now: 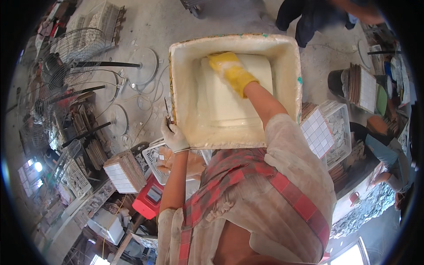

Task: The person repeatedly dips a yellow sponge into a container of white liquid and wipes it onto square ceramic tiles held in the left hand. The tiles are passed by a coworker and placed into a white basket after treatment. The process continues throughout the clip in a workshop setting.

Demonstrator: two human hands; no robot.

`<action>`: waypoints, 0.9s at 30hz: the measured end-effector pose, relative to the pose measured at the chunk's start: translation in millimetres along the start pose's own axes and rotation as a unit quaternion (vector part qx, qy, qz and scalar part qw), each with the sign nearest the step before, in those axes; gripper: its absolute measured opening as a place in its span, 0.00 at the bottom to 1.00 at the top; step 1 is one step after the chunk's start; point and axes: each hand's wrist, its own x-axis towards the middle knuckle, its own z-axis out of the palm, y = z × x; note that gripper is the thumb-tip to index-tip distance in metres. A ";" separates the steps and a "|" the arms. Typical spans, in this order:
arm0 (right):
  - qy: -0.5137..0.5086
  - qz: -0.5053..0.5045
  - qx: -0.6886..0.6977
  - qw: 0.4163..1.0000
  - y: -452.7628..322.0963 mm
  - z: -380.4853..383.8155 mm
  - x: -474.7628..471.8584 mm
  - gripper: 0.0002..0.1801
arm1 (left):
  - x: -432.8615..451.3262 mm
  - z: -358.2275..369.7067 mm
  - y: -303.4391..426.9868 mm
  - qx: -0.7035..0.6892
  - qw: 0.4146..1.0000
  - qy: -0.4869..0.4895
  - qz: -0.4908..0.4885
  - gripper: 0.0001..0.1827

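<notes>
A large square tub (286, 69) with thick pale walls stands before me, coated inside with a cream-coloured substance. Within it lies a pale, smooth rectangular block or sheet (228, 102). My right hand (228, 68), in a yellow rubber glove, rests on the far part of that pale surface; its fingertips are hard to make out and nothing can be seen held in it. My left hand (174, 135), in a whitish glove, is at the tub's near left corner, closed round a thin dark tool (167, 109) that points away from me, outside the tub's wall.
Stacked boards with white tiles stand left (120, 177) and right (317, 132), beside white plastic baskets (346, 132). A red box (149, 198) is near my left arm. Wire-cage fans (79, 43) and cables lie left. Other people are at the upper right and far right.
</notes>
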 end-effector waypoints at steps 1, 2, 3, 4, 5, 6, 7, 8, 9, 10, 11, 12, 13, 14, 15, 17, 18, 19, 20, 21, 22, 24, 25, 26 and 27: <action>0.039 -0.051 -0.051 0.997 6.2 23.9 -0.6 0.14 | 6.9 1.3 4.2 0.007 1.000 -0.007 -0.002 0.22; 0.054 -0.124 -0.050 0.990 -5.3 39.4 -20.1 0.13 | 4.7 1.2 8.4 0.012 1.000 -0.008 -0.016 0.23; 0.070 -0.197 -0.047 0.977 -23.0 45.7 -47.9 0.12 | 2.9 0.2 13.3 0.017 0.999 -0.008 -0.028 0.23; -0.060 -0.272 -0.013 0.960 -45.7 21.1 -68.8 0.10 | 1.3 -1.7 11.8 0.019 0.999 -0.008 -0.038 0.23; -0.187 -0.335 0.017 0.923 -67.1 -13.1 -88.0 0.09 | -1.8 -2.9 9.0 0.011 0.999 -0.013 -0.042 0.23; -0.138 -0.417 0.032 0.898 -72.4 -13.5 -114.0 0.08 | -0.8 -3.4 8.4 0.000 0.999 -0.018 -0.042 0.23; -0.111 -0.432 0.025 0.895 -68.1 -10.8 -115.1 0.08 | 3.2 -1.8 2.8 -0.009 0.999 -0.014 -0.044 0.23; -0.082 -0.440 0.015 0.894 -62.6 -10.2 -118.5 0.07 | 5.3 -0.5 -3.8 -0.011 0.999 -0.020 -0.048 0.23; -0.077 -0.370 -0.013 0.926 -47.1 -11.0 -110.0 0.08 | 7.2 0.2 -0.6 -0.019 0.998 -0.023 -0.048 0.23; -0.072 -0.303 -0.040 0.950 -27.1 -11.6 -97.6 0.08 | 8.3 -0.1 6.0 -0.026 0.998 -0.021 -0.051 0.24; -0.069 -0.234 -0.063 0.968 -8.4 -12.8 -87.3 0.09 | 6.9 -1.4 9.4 -0.030 0.998 -0.019 -0.057 0.24; -0.065 -0.170 -0.086 0.979 6.5 -16.5 -78.2 0.10 | 6.0 0.6 -5.2 -0.048 0.997 -0.013 -0.051 0.24; -0.116 0.003 -0.112 0.987 22.5 -35.2 -71.5 0.12 | 3.0 1.5 -6.6 -0.047 0.997 -0.012 -0.059 0.24; -0.034 0.102 -0.144 0.984 52.4 -48.1 -79.0 0.13 | 4.0 0.3 -2.1 -0.045 0.997 -0.014 -0.063 0.24; 0.066 0.210 -0.173 0.960 45.3 -53.4 -85.0 0.13 | 5.4 -1.0 0.4 -0.042 0.997 -0.018 -0.065 0.24; 0.154 0.345 -0.208 0.902 25.9 -59.6 -97.9 0.15 | 7.2 -1.2 1.3 -0.012 0.999 -0.012 -0.047 0.23; 0.140 0.379 -0.236 0.884 15.0 -61.6 -106.1 0.15 | 6.7 -1.3 4.4 -0.012 0.999 -0.009 -0.041 0.23; -0.007 0.338 -0.288 0.896 34.2 -57.9 -128.8 0.16 | 4.6 -0.5 6.2 -0.012 0.999 -0.007 -0.037 0.23; -0.154 0.288 -0.331 0.885 45.1 -52.1 -143.2 0.17 | 3.5 0.6 2.8 -0.010 1.000 0.006 -0.015 0.23; -0.151 0.334 -0.325 0.872 43.5 -45.1 -144.4 0.19 | 2.6 0.0 5.2 -0.026 1.000 0.004 -0.014 0.23; -0.146 0.377 -0.320 0.857 43.5 -36.1 -139.6 0.20 | 3.5 0.9 10.2 -0.044 0.999 0.003 -0.014 0.23; -0.090 0.298 -0.231 0.922 67.3 -17.6 -135.8 0.22 | 5.9 6.9 11.2 -0.061 0.998 0.013 0.004 0.22; -0.080 0.266 -0.084 0.957 64.6 -24.6 -120.2 0.22 | 2.3 4.4 3.9 -0.050 0.999 0.013 -0.010 0.22; -0.083 0.299 0.167 0.936 46.0 -50.7 -95.6 0.23 | -1.0 0.3 -4.3 -0.037 0.999 0.012 -0.024 0.22; -0.078 0.327 0.377 0.863 28.3 -75.0 -70.0 0.24 | -0.3 0.8 -7.2 -0.029 0.999 0.007 -0.033 0.22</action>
